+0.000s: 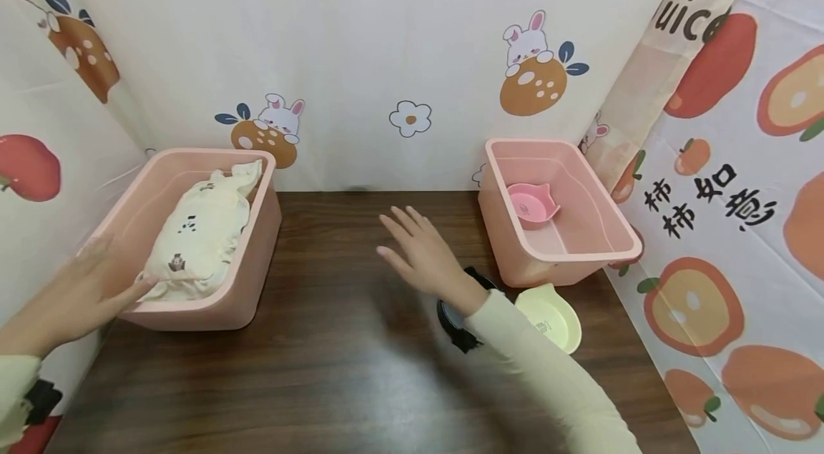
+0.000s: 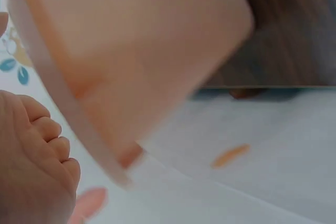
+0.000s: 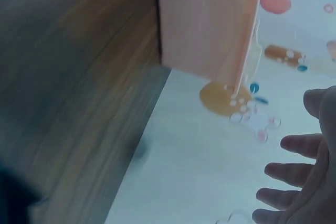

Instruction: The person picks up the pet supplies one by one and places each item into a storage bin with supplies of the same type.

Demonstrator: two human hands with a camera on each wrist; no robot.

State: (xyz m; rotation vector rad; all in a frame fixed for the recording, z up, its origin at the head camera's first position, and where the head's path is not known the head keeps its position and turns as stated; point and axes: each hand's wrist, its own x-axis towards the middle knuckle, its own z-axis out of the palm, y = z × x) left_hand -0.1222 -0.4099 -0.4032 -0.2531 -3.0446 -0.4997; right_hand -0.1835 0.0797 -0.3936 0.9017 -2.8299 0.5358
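My left hand (image 1: 80, 293), a little blurred, is at the near left corner of a pink bin (image 1: 257, 254), its fingers extended and holding nothing. In the left wrist view a gap shows between that hand (image 2: 37, 156) and the bin's rim (image 2: 58, 93). Inside the bin lies a cream cloth bundle (image 1: 199, 232) with ruffled edges and small prints. Above the middle of the table my right hand (image 1: 425, 254) is spread, with straight fingers and nothing in it. A black round thing (image 1: 453, 329) shows beside the right wrist; whether it is worn or lies on the table, I cannot tell.
A second pink bin (image 1: 579, 257) stands at the back right with a pink cat-eared bowl (image 1: 531, 204) inside. In front of it a pale yellow bowl (image 1: 550, 318) sits on the dark wooden table (image 1: 309, 382). Printed cloth walls (image 1: 360, 46) enclose the back and sides.
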